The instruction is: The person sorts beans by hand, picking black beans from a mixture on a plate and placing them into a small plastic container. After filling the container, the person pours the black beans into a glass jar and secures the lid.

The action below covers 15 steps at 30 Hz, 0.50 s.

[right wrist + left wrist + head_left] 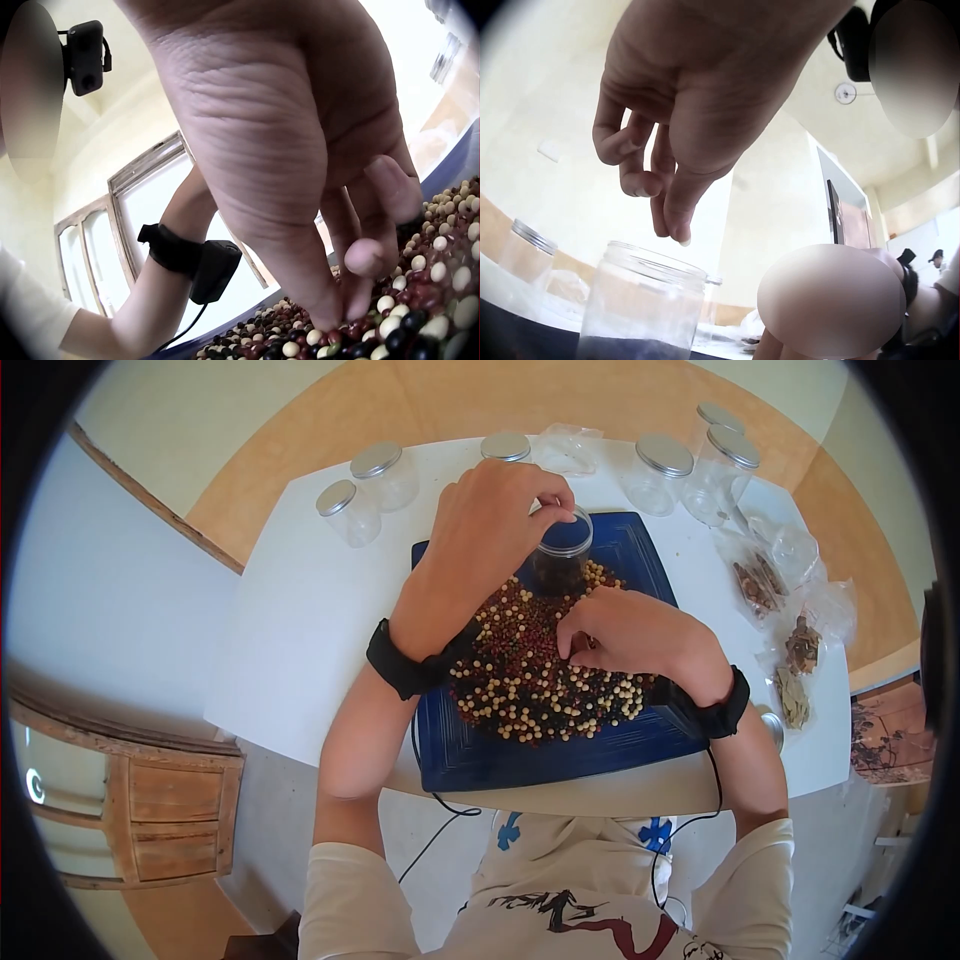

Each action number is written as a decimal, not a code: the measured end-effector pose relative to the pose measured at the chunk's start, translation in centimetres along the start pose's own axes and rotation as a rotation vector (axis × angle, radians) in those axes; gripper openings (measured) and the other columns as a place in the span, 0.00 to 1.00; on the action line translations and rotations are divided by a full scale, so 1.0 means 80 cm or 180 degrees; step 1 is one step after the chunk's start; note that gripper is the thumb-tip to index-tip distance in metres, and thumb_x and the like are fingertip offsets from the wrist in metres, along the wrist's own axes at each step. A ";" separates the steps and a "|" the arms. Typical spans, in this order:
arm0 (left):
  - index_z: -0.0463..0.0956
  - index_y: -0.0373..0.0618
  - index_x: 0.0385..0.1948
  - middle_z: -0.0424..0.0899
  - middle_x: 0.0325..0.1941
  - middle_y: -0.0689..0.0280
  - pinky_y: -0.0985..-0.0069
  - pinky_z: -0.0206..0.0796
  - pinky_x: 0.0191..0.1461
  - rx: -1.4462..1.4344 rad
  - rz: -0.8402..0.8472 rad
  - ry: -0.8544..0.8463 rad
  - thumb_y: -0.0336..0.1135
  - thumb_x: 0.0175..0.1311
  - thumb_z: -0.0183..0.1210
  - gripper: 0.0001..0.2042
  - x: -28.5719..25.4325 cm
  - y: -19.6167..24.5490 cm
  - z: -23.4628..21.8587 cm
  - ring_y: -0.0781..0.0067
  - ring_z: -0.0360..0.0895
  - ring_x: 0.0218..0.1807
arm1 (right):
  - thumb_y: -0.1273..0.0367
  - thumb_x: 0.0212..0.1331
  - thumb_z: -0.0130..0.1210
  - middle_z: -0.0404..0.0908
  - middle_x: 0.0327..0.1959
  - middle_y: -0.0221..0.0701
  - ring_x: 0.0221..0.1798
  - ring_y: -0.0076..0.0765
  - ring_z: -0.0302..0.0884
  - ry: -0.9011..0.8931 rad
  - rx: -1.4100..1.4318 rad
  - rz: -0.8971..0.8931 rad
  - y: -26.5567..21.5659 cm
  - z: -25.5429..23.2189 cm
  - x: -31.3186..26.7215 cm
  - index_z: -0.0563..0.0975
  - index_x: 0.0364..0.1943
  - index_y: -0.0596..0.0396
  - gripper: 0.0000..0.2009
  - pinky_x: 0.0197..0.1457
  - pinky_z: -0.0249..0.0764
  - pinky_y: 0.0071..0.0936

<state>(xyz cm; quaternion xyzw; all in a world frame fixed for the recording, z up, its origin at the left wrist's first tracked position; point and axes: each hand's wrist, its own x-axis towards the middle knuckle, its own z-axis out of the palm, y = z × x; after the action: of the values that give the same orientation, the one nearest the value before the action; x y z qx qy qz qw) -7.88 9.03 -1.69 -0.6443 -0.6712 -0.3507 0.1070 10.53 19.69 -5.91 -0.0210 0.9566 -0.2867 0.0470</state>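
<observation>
My left hand (500, 510) is over an uncapped clear jar (641, 300) with a dark layer of beans at its bottom. In the left wrist view the thumb and index fingertips come together just above the rim, the other fingers loosely bent. A broad heap of mixed beans (520, 695), black, red and cream, covers much of a blue tray (500, 765), and the jar stands at its far side. My right hand (635, 630) reaches down into the heap, thumb and index tips together among the beans. I cannot tell whether either hand has a bean between its fingertips.
Lidded clear jars stand along the white table's (270, 630) far edge, such as one at left (348, 515) and one at right (660, 475). Plastic bags of dried pieces (800, 645) lie on the right. A black cable (455, 815) hangs at the table's front edge.
</observation>
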 end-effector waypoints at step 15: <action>0.88 0.47 0.32 0.91 0.31 0.66 0.67 0.76 0.39 0.0117 -0.0405 -0.1997 0.31 0.51 0.74 0.07 -0.033 0.005 -0.042 0.62 0.86 0.33 | 0.71 0.61 0.67 0.86 0.28 0.34 0.30 0.45 0.85 0.1659 0.0199 0.0116 -0.027 -0.048 -0.007 0.86 0.39 0.52 0.04 0.35 0.77 0.38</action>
<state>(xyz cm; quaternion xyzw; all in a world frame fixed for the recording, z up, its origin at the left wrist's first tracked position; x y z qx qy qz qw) -8.17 4.87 -0.72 -0.6757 -0.7166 -0.1288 -0.1157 10.72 20.03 -1.44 0.0723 0.9274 -0.3109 -0.1952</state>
